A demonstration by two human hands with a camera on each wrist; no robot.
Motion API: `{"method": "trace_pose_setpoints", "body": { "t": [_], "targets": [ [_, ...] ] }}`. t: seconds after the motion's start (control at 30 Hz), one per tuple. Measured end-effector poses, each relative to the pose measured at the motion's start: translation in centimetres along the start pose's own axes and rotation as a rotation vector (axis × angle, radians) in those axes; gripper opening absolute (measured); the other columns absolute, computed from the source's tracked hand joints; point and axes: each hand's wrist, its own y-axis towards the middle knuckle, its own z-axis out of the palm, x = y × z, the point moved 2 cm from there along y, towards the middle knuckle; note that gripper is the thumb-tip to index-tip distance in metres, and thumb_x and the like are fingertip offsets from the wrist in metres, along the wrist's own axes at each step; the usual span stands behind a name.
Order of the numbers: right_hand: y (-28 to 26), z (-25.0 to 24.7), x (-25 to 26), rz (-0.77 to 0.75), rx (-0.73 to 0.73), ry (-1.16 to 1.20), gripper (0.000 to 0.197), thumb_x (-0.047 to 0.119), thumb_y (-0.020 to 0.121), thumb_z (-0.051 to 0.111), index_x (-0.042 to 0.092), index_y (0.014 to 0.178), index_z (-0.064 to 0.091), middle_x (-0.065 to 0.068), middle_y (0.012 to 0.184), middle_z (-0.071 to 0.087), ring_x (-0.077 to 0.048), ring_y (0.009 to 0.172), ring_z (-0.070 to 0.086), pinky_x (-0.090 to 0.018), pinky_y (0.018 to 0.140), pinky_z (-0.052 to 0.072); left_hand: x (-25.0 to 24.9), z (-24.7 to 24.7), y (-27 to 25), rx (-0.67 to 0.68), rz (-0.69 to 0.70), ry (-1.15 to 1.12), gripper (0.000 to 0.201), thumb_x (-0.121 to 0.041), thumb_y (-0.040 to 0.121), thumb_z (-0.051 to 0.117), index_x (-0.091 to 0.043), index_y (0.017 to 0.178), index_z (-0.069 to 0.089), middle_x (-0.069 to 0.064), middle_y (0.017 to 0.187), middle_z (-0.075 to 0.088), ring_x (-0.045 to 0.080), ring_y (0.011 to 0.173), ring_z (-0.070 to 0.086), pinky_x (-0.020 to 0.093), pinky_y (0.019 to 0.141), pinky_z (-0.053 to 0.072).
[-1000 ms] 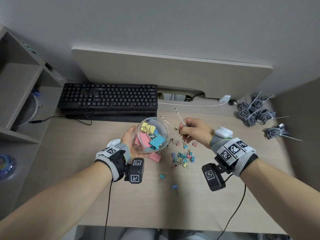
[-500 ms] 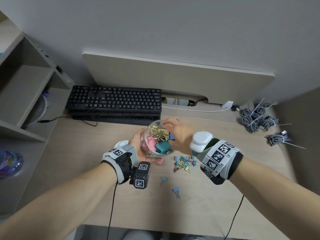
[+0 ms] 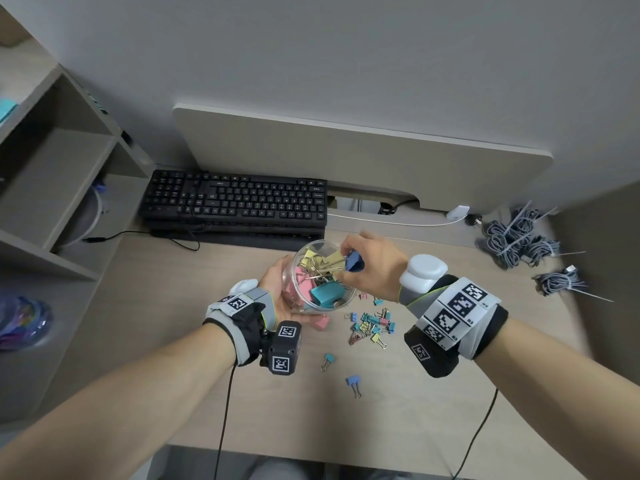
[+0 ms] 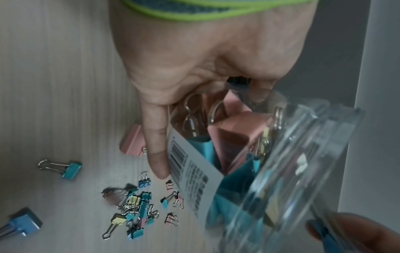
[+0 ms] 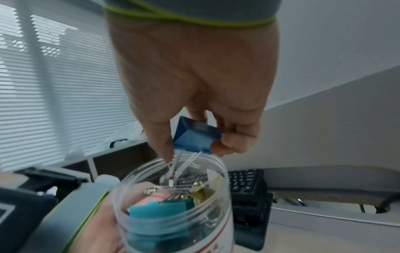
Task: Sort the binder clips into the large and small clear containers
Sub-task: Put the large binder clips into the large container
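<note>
My left hand (image 3: 277, 292) grips a large clear container (image 3: 323, 277) tilted above the desk; it holds several big pink, teal and yellow binder clips (image 5: 160, 208). My right hand (image 3: 367, 268) pinches a large blue binder clip (image 3: 354, 261) at the container's mouth (image 5: 173, 172), its wire handles pointing down into the opening. A pile of small coloured clips (image 3: 372, 325) lies on the desk just right of the container. A pink large clip (image 3: 320, 322) lies under the container. One teal clip (image 3: 328, 360) and one blue clip (image 3: 353, 382) lie nearer me. No small container is in view.
A black keyboard (image 3: 235, 202) sits behind the container under a raised desk shelf (image 3: 346, 154). Bundled grey cables (image 3: 516, 240) lie at the back right. Open shelving (image 3: 52, 174) stands at the left. A white cable (image 3: 398, 221) runs along the back.
My right hand has come from the right of the container to its mouth, now pinching the blue clip over the opening. The left hand keeps the container tilted.
</note>
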Motion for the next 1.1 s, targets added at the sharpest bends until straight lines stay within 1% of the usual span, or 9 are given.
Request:
{"method": "trace_pose_setpoints", "body": {
  "t": [0.17, 0.4, 0.53, 0.63, 0.7, 0.8, 0.87, 0.97, 1.1],
  "targets": [
    [-0.4, -2.2, 0.5, -0.007, -0.137, 0.078, 0.034, 0.028, 0.081, 0.069, 0.016, 0.110, 0.056, 0.000, 0.105, 0.047, -0.019, 0.089, 0.052, -0.029, 0.076, 0.044, -0.2, -0.8, 0.4, -0.026, 0.003, -0.016, 0.073, -0.068, 0.084, 0.050, -0.008, 0.121, 0.066, 0.027, 0.113, 0.070, 0.046, 0.089, 0.071, 0.056, 0.067, 0.060],
    [0.0, -2.9, 1.9, -0.012, -0.019, -0.092, 0.047, 0.031, 0.081, 0.071, 0.014, 0.120, 0.052, -0.004, 0.115, 0.053, -0.022, 0.098, 0.055, -0.032, 0.081, 0.048, -0.3, -0.6, 0.8, -0.032, 0.030, -0.037, 0.072, -0.066, 0.082, 0.051, -0.009, 0.123, 0.065, 0.027, 0.117, 0.068, 0.048, 0.096, 0.069, 0.060, 0.074, 0.058],
    [0.4, -0.5, 3.1, -0.085, 0.019, 0.004, 0.053, 0.028, 0.082, 0.072, 0.011, 0.129, 0.053, -0.004, 0.124, 0.051, -0.022, 0.107, 0.056, -0.020, 0.082, 0.036, 0.1, 0.6, 0.4, 0.031, 0.020, -0.029, 0.063, -0.064, 0.087, 0.046, -0.012, 0.115, 0.069, 0.025, 0.111, 0.072, 0.046, 0.102, 0.068, 0.063, 0.084, 0.054],
    [0.3, 0.1, 2.6, -0.071, -0.099, 0.111, 0.032, 0.020, 0.086, 0.067, 0.012, 0.116, 0.059, -0.004, 0.118, 0.049, -0.021, 0.097, 0.059, -0.024, 0.079, 0.041, 0.3, 0.6, 0.3, 0.079, -0.001, -0.020, 0.058, -0.058, 0.086, 0.050, -0.012, 0.115, 0.069, 0.022, 0.115, 0.071, 0.047, 0.108, 0.065, 0.070, 0.095, 0.045],
    [0.1, -0.3, 1.9, -0.057, -0.227, 0.108, 0.016, 0.017, 0.087, 0.063, 0.011, 0.103, 0.059, -0.005, 0.112, 0.047, -0.022, 0.085, 0.054, -0.033, 0.076, 0.046, 0.3, 0.4, 0.3, 0.049, -0.011, -0.017, 0.057, -0.056, 0.086, 0.049, -0.011, 0.115, 0.069, 0.021, 0.111, 0.073, 0.045, 0.103, 0.067, 0.065, 0.091, 0.050],
    [0.2, 0.0, 1.5, -0.092, -0.062, -0.059, 0.013, 0.016, 0.091, 0.056, 0.009, 0.095, 0.066, -0.007, 0.105, 0.058, -0.022, 0.083, 0.051, -0.034, 0.078, 0.045, 0.2, 0.4, 0.3, 0.007, 0.006, -0.012, 0.061, -0.057, 0.086, 0.050, -0.009, 0.120, 0.067, 0.022, 0.114, 0.071, 0.044, 0.100, 0.068, 0.060, 0.078, 0.057],
    [0.5, 0.9, 1.6, -0.143, 0.065, -0.130, 0.021, 0.014, 0.091, 0.052, 0.007, 0.100, 0.069, -0.008, 0.107, 0.063, -0.025, 0.092, 0.055, -0.035, 0.082, 0.045, 0.3, 0.6, 0.4, 0.021, 0.000, -0.015, 0.063, -0.057, 0.084, 0.053, -0.009, 0.121, 0.067, 0.023, 0.119, 0.070, 0.047, 0.105, 0.067, 0.067, 0.085, 0.052],
    [0.6, 1.6, 1.8, -0.182, 0.077, -0.140, 0.029, 0.010, 0.090, 0.048, 0.012, 0.109, 0.069, -0.006, 0.114, 0.062, -0.027, 0.103, 0.057, -0.038, 0.088, 0.047, 0.5, 0.8, 0.7, 0.068, -0.017, -0.028, 0.060, -0.056, 0.082, 0.054, -0.009, 0.115, 0.069, 0.022, 0.125, 0.066, 0.049, 0.114, 0.062, 0.074, 0.097, 0.039],
    [0.6, 1.0, 1.7, -0.209, 0.138, -0.126, 0.034, 0.005, 0.091, 0.044, 0.012, 0.115, 0.068, -0.006, 0.115, 0.065, -0.028, 0.106, 0.057, -0.034, 0.089, 0.045, 0.6, 0.3, 0.4, 0.046, -0.009, -0.005, 0.061, -0.056, 0.086, 0.051, -0.008, 0.118, 0.068, 0.024, 0.116, 0.071, 0.050, 0.101, 0.067, 0.072, 0.094, 0.045]
  ]
}}
